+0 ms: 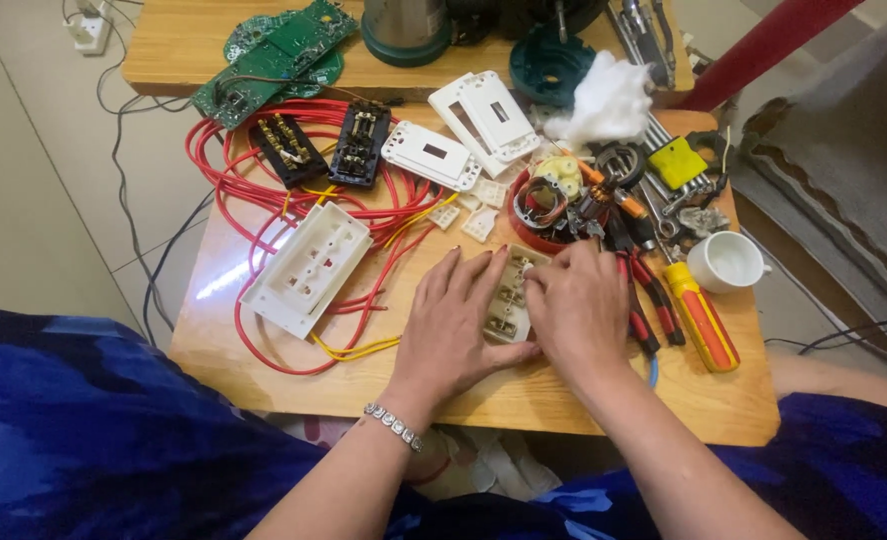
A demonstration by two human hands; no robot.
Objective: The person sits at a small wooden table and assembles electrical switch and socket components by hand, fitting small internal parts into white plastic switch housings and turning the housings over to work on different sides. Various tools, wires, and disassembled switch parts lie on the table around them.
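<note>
While my left hand (451,325) presses flat beside the beige switch module (510,300), my right hand (579,305) pinches its top edge, so I'd guess steady fiddly terminal work comes next.

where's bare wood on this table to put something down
Bare wood: the near edge of the wooden table below both hands, the near right corner beyond the orange-handled screwdriver, and a small strip left of the white socket housing. Crowded: the red wire loops and the parts heap by the white cup.
</note>
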